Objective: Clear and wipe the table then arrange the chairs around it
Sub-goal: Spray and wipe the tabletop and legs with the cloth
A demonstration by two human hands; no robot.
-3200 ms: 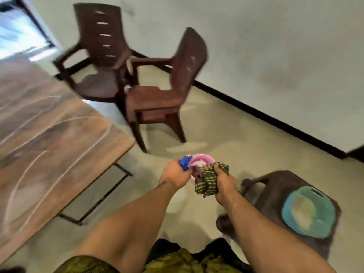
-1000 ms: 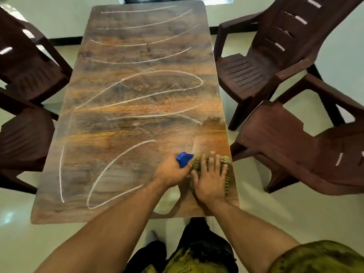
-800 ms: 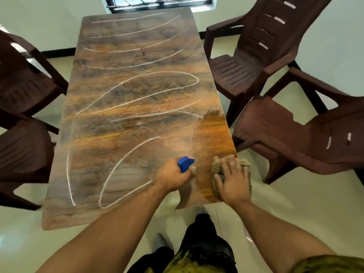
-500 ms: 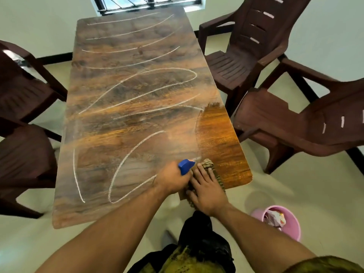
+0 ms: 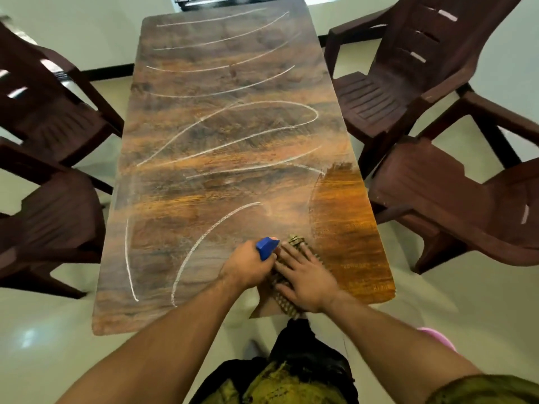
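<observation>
The long wood-grain table [image 5: 221,147] stretches away from me, covered with white curved streaks and a dull film. Its near right corner [image 5: 347,223] looks clean and bright orange. My right hand [image 5: 306,277] lies flat with fingers spread on a green checked cloth [image 5: 296,243] near the table's front edge. My left hand [image 5: 248,265] grips a spray bottle with a blue nozzle [image 5: 267,246] just left of the cloth; the bottle's body is hidden under the hand.
Two dark brown plastic chairs stand on the right [image 5: 408,83] [image 5: 455,205] and two on the left [image 5: 43,112] [image 5: 49,223], angled toward the table. A pink bucket's rim [image 5: 437,336] shows by my right forearm on the pale floor.
I turned from the floor and the pink bucket to the table. My right hand has wiped the cloth across the near right corner, leftward then back toward the middle, leaving a clean patch.
</observation>
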